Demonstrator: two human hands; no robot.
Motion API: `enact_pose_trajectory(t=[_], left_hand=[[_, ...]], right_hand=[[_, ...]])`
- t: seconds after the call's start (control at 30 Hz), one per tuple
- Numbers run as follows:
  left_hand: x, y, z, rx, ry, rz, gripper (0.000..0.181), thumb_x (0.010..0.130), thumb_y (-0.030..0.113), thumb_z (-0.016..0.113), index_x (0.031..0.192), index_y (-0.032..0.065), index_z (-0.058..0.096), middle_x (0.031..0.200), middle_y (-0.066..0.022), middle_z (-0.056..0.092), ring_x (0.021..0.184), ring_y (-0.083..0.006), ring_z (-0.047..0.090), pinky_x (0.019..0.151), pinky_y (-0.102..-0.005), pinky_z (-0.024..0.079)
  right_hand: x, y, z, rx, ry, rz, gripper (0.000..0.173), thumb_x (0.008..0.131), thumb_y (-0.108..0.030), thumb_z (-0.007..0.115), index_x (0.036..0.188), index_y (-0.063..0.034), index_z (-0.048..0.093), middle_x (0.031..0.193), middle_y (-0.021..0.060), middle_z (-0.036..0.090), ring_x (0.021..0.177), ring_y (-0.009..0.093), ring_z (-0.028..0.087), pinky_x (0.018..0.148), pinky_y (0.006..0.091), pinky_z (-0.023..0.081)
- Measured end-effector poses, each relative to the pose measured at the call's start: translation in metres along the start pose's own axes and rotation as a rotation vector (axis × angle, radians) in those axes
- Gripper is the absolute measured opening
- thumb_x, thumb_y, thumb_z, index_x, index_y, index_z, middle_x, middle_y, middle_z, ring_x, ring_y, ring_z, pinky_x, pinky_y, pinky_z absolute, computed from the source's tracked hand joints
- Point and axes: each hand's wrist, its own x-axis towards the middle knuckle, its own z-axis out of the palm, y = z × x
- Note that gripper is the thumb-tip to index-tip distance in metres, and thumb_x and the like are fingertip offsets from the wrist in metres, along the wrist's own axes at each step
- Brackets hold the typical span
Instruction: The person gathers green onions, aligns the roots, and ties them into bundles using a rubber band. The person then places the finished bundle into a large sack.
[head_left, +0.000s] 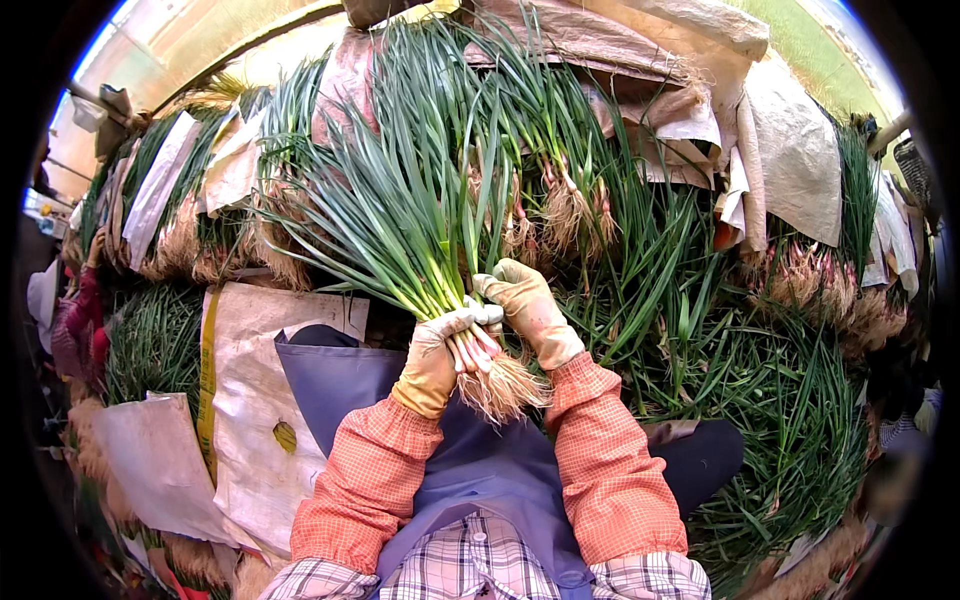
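A bunch of green garlic is gripped in my left hand, which wears a pale work glove. Its long flat leaves fan up and to the left, while the pinkish stem bases and pale roots stick out below the fist. Close on the right, my gloved right hand has its fingers curled around a stalk whose leaves rise beside the bunch. The lower part of that stalk is hidden by the hand. Both hands are above the blue apron over my lap.
Stacked green garlic rises ahead, partly under woven sacks. A loose heap of leaves lies to the right. On the left are a flattened woven sack and more greens. A person in red is at the far left.
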Motion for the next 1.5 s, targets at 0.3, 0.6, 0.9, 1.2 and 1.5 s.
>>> enact_pose_trajectory(t=[0.3, 0.6, 0.9, 1.2, 1.5], left_hand=[[0.011, 0.004, -0.008, -0.485, -0.149, -0.006, 0.036, 0.082, 0.001, 0.051, 0.118, -0.0017, 0.05, 0.097, -0.0131, 0.056, 0.082, -0.0216, 0.053, 0.075, -0.0342, 0.048], [0.046, 0.019, 0.035, 0.051, -0.116, 0.078, 0.042, 0.085, 0.01, 0.052, 0.12, -0.013, 0.052, 0.1, -0.023, 0.064, 0.078, -0.0259, 0.065, 0.066, -0.0301, 0.055], [0.06, 0.002, 0.012, -0.255, -0.135, 0.048, 0.029, 0.081, 0.008, 0.056, 0.106, -0.0077, 0.059, 0.109, -0.0236, 0.061, 0.096, -0.0356, 0.061, 0.083, -0.0453, 0.053], [0.043, 0.01, -0.03, -0.467, -0.238, -0.149, 0.055, 0.085, 0.011, 0.052, 0.134, -0.0046, 0.035, 0.122, -0.0243, 0.054, 0.087, -0.0306, 0.059, 0.072, -0.0453, 0.055], [0.012, 0.031, -0.003, -0.134, -0.225, -0.091, 0.068, 0.08, 0.02, 0.061, 0.138, -0.0049, 0.034, 0.098, -0.0201, 0.065, 0.077, -0.0225, 0.061, 0.063, -0.0346, 0.056]], right_hand=[[0.068, -0.06, -0.054, 0.126, 0.437, -0.445, 0.03, 0.08, -0.024, 0.072, 0.101, -0.0042, 0.061, 0.08, 0.0078, 0.068, 0.063, 0.02, 0.062, 0.059, 0.0331, 0.051], [0.029, -0.044, -0.078, -0.646, 0.249, -0.191, 0.018, 0.091, -0.012, 0.059, 0.107, -0.0041, 0.058, 0.083, 0.0046, 0.064, 0.06, 0.012, 0.059, 0.055, 0.0276, 0.05], [0.008, -0.028, -0.102, -0.508, 0.353, -0.519, 0.036, 0.086, -0.008, 0.063, 0.122, -0.0052, 0.056, 0.107, 0.0128, 0.066, 0.095, 0.023, 0.065, 0.082, 0.0317, 0.053], [0.013, 0.055, -0.081, -1.431, -0.073, -0.217, 0.042, 0.082, -0.019, 0.063, 0.123, -0.0123, 0.054, 0.099, 0.0138, 0.064, 0.091, 0.033, 0.062, 0.079, 0.0408, 0.051], [-0.063, 0.079, -0.141, -0.858, -0.441, 0.399, 0.046, 0.082, -0.016, 0.067, 0.126, -0.01, 0.056, 0.128, 0.0086, 0.057, 0.117, 0.021, 0.054, 0.098, 0.0333, 0.043]])
